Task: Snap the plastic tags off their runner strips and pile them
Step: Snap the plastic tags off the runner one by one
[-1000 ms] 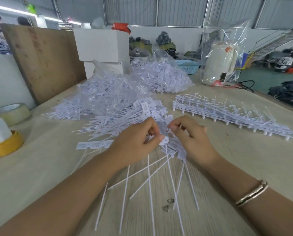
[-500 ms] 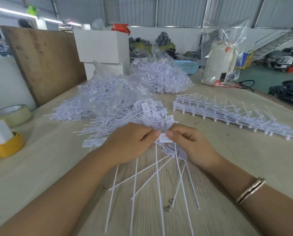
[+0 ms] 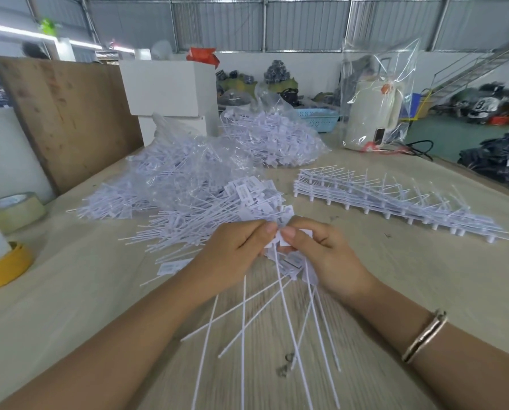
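Note:
My left hand (image 3: 235, 255) and my right hand (image 3: 324, 255) meet at the table's middle, both pinching a strip of white plastic tags (image 3: 280, 241) between thumbs and fingers. Its long thin tails (image 3: 288, 315) fan toward me over the table. Just behind my hands lies a loose pile of separated tags (image 3: 217, 214). A stack of runner strips with tags attached (image 3: 380, 202) lies to the right. How the fingers grip under the strip is hidden.
Clear bags of tags (image 3: 265, 137) lie at the back. Tape rolls (image 3: 10, 211) and a yellow roll (image 3: 1, 267) sit at the left edge, white boxes (image 3: 170, 90) and a wooden board (image 3: 66, 113) behind. A bagged kettle (image 3: 371, 113) stands back right.
My hands have drawn closer until the thumbs nearly touch on the strip. The tails swung slightly toward the middle.

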